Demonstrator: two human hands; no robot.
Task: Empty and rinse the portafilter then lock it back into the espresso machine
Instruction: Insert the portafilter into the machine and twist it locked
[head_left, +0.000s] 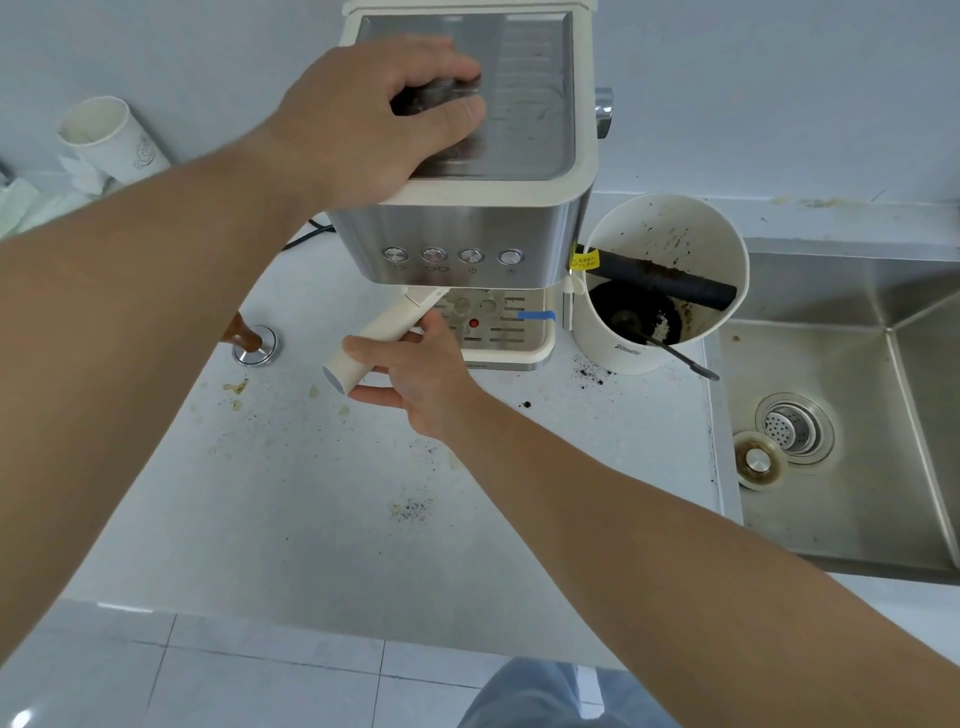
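A: Left hand (374, 114)?
B: Flat on the espresso machine (467, 218) top, upper centre, fingers spread, gripping nothing.
A: Right hand (415, 371)?
B: Fingers wrapped around the portafilter (374, 338) handle, its head under the machine at centre frame.

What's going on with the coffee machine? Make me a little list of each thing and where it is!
espresso machine: on the white counter, beside the sink
left hand: pressing flat on the machine's top
right hand: gripping the portafilter handle, which points out to the left
knock box: right of the machine, coffee grounds inside
tamper: standing on the counter, left of the machine
sink stopper: lying beside the drain
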